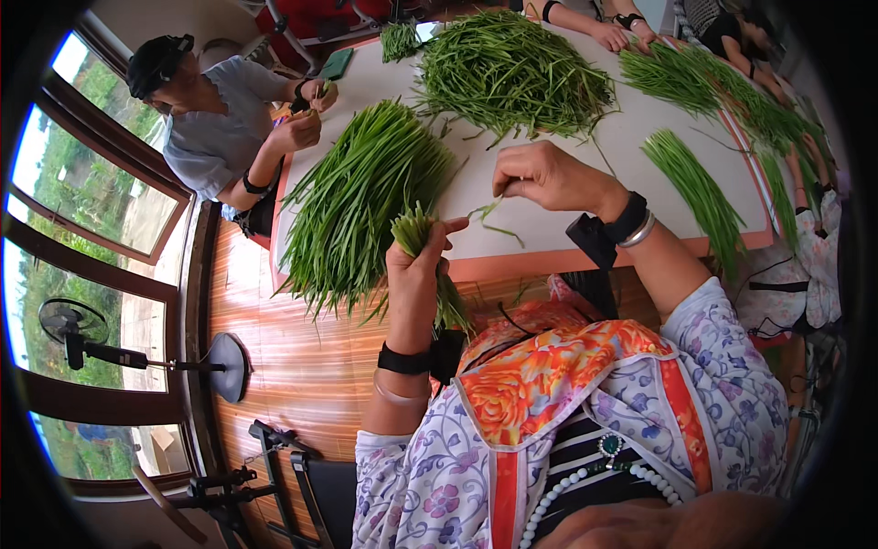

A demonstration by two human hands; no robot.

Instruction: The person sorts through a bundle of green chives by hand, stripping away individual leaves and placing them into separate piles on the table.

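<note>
My left hand (416,267) is closed around a small bunch of green chives (412,229), its cut ends showing above the fist and the leaves hanging below. To its right and a little higher, my right hand (556,179) pinches a thin, pale green chive strand (488,210) between thumb and fingers. Beside my left hand lies a tall, neatly aligned pile of chives (366,197), its tips drooping over the table's near edge. A smaller aligned bundle (693,192) rests on the table to the right of my right hand.
A large tangled heap of chives (517,73) covers the middle of the white table (567,229). Across at the left, a person (224,119) handles strands; other people's hands (622,35) work along the far right pile (722,87). A fan (110,348) stands by the windows.
</note>
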